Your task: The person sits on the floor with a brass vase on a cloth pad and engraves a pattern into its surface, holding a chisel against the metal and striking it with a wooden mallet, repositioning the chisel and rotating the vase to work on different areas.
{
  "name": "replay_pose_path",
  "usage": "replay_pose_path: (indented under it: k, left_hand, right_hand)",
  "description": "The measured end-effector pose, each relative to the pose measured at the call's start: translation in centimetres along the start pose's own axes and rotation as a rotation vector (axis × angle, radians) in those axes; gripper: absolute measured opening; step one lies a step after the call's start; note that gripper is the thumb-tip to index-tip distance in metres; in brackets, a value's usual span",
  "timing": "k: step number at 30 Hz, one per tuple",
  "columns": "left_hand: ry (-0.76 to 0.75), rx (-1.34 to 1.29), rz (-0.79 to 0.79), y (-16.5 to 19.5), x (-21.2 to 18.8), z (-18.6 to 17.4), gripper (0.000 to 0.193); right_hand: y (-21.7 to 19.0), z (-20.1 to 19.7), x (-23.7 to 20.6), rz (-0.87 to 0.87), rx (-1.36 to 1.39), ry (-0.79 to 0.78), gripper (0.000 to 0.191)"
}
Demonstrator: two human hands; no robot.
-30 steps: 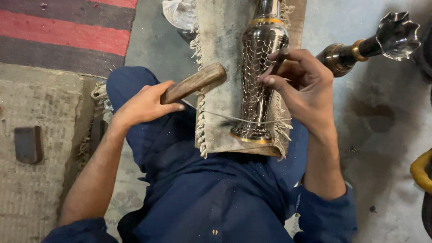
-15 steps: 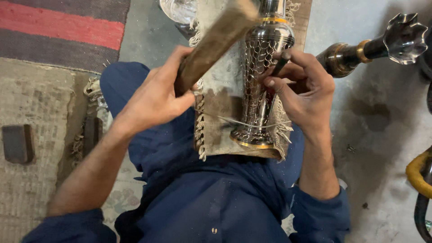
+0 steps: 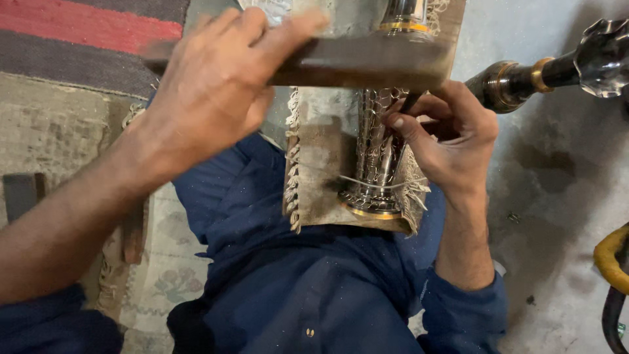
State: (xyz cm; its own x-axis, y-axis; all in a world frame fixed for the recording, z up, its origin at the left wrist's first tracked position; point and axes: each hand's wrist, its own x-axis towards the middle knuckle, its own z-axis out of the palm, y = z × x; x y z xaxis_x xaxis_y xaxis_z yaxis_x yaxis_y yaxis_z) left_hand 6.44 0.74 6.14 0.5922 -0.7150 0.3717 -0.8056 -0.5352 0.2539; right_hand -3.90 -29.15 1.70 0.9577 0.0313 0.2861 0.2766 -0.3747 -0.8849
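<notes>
— Since the earlier frame, what moved?
— Half a second before, the left hand point(image 3: 216, 85) held the wooden mallet point(image 3: 354, 62) tilted up at the top of the frame; now it lay level and blurred across the upper centre, fingers wrapped shut round the handle.
— And the right hand point(image 3: 452, 141)?
— It kept its place right of centre, fingertips pinched on a thin dark punch point(image 3: 411, 101) set against the patterned metal vase point(image 3: 380, 157), which lay on a fringed board point(image 3: 321, 157) over the lap.
— What could go wrong?
— In my judgement, a blow landing off the punch could strike the fingers or dent the vase, since the mallet passed just above both
</notes>
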Motion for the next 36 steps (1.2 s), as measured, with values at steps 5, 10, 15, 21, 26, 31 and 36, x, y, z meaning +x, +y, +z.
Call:
replay_pose_path:
  k: [5, 10, 15, 21, 26, 31, 36]
  left_hand:
    - [0.05, -0.128, 0.01, 0.0, -0.4, 0.3, 0.074]
    - [0.05, -0.003, 0.029, -0.4, -0.6, 0.5, 0.075]
    - [0.074, 0.057, 0.041, -0.8, -0.2, 0.9, 0.068]
    - [0.106, 0.163, 0.089, -0.7, 0.5, 0.8, 0.064]
    - [0.116, 0.024, 0.103, -0.8, 0.8, 0.6, 0.059]
    - [0.103, -0.108, 0.055, -1.1, 1.0, 0.6, 0.06]
    - [0.057, -0.337, -0.031, -1.1, 1.4, 0.4, 0.059]
  right_hand:
    - [0.1, 0.1, 0.0, -0.004, -0.028, 0.05, 0.042]
    - [0.0, 0.0, 0.1, -0.016, -0.006, 0.012, 0.035]
    - [-0.2, 0.0, 0.1, 0.021, -0.039, 0.012, 0.04]
    - [-0.1, 0.0, 0.1, 0.033, 0.021, 0.003, 0.039]
    - [0.0, 0.0, 0.1, 0.01, 0.037, -0.016, 0.04]
    - [0.1, 0.1, 0.0, 0.017, 0.061, -0.004, 0.041]
    - [0.1, 0.1, 0.1, 0.036, 0.075, -0.018, 0.04]
